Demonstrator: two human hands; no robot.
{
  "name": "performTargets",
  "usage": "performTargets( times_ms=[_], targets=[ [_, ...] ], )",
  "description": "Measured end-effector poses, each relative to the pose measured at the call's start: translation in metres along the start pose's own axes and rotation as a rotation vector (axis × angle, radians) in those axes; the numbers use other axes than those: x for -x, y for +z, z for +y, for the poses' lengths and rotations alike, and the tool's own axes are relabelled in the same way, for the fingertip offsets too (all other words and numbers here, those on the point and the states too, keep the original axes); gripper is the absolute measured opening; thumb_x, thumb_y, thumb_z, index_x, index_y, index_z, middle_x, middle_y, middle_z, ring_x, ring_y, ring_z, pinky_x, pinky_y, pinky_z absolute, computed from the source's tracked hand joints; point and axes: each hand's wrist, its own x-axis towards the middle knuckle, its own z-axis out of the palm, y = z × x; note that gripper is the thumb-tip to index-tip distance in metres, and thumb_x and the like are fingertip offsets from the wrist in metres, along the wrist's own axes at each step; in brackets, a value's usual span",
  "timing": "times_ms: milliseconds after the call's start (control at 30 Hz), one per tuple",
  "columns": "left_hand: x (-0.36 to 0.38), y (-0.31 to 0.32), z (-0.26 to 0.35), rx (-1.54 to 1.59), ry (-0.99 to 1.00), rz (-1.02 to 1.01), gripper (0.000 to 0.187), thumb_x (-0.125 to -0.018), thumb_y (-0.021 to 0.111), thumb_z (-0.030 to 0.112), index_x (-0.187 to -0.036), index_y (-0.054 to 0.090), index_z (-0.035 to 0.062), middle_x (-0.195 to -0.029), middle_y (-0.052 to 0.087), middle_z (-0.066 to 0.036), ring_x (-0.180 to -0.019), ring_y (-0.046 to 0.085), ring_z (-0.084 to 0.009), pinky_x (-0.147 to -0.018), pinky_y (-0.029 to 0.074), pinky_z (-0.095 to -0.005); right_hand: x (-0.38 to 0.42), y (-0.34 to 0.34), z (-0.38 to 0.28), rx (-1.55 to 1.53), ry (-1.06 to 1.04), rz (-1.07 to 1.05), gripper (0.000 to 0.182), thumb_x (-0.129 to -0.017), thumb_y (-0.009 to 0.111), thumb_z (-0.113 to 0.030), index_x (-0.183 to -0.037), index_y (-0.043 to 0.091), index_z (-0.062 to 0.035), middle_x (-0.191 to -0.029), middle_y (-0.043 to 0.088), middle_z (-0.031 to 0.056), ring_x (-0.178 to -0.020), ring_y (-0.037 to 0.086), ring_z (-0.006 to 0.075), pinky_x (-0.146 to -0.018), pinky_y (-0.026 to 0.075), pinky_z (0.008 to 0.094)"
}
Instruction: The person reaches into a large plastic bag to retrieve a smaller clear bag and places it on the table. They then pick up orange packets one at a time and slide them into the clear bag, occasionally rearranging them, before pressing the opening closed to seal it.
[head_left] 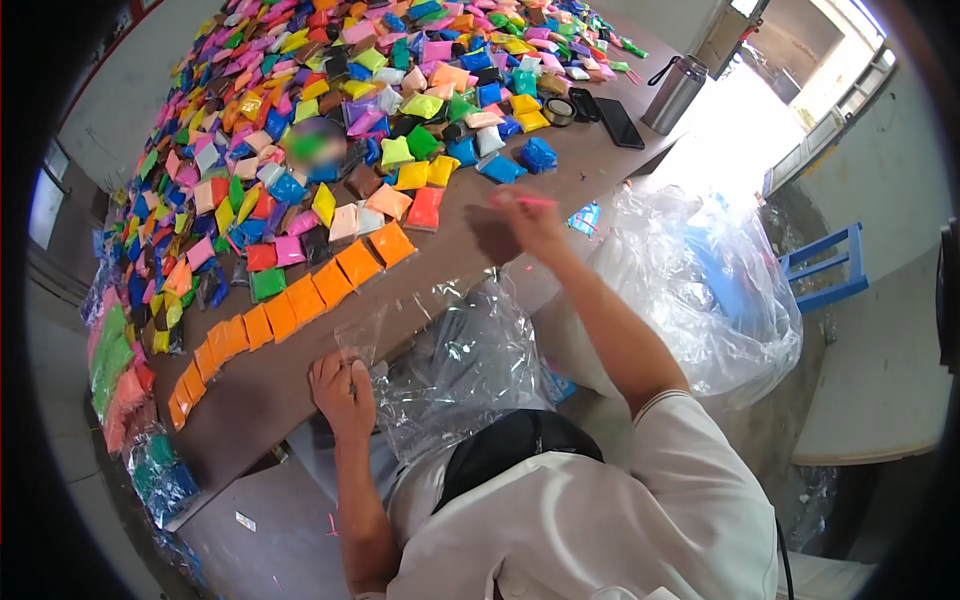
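Observation:
My left hand (343,393) is curled at the table's near edge, its fingers closed on the edge of a clear plastic bag (465,345). The bag hangs crumpled between my lap and the table. Out over the table's right part, my right hand (528,218) pinches a thin pink strip (538,202); the hand is slightly blurred. A curved row of flat orange packets (305,299) lies along the table, just beyond my left hand. Nearest to my right hand are a red packet (425,208) and several blue packets (502,169).
A large heap of coloured packets (300,110) covers the far table (240,430). At the right end stand a steel flask (677,95), a phone (619,122) and a tape roll (559,111). A big clear sack (690,300) and a blue stool (825,265) are to the right.

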Motion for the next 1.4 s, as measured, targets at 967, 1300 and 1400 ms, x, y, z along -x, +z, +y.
performTargets(
  times_ms=[967, 1300, 1400],
  targets=[
    [0.003, 0.004, -0.001, -0.092, 0.043, -0.009, 0.019, -0.085, 0.053, 0.011, -0.080, 0.062, -0.0046, -0.094, 0.060, -0.013, -0.092, 0.054, -0.0322, -0.084, 0.041, -0.0431, 0.005, -0.107, 0.017, 0.701, -0.202, 0.259, 0.024, -0.091, 0.049, -0.010, -0.111, 0.062, -0.0092, -0.094, 0.068, 0.0165, -0.088, 0.064, 0.0395, -0.074, 0.051, 0.0447],
    [0.001, 0.006, 0.004, -0.123, 0.013, 0.009, 0.019, -0.084, 0.055, 0.013, -0.074, 0.060, -0.0030, -0.094, 0.060, -0.011, -0.091, 0.054, -0.0316, -0.082, 0.041, -0.0436, -0.002, -0.061, -0.017, 0.607, -0.265, -0.030, 0.024, -0.091, 0.053, -0.008, -0.113, 0.061, -0.0071, -0.099, 0.068, 0.0164, -0.095, 0.063, 0.0385, -0.081, 0.050, 0.0432],
    [0.002, 0.008, 0.004, -0.132, 0.029, 0.022, 0.019, -0.083, 0.056, 0.013, -0.073, 0.060, -0.0026, -0.094, 0.060, -0.010, -0.090, 0.054, -0.0313, -0.082, 0.041, -0.0434, -0.006, -0.034, -0.019, 0.508, -0.361, -0.093, 0.022, -0.093, 0.054, -0.011, -0.112, 0.062, -0.0062, -0.098, 0.068, 0.0133, -0.095, 0.063, 0.0358, -0.083, 0.050, 0.0396]
  ],
)
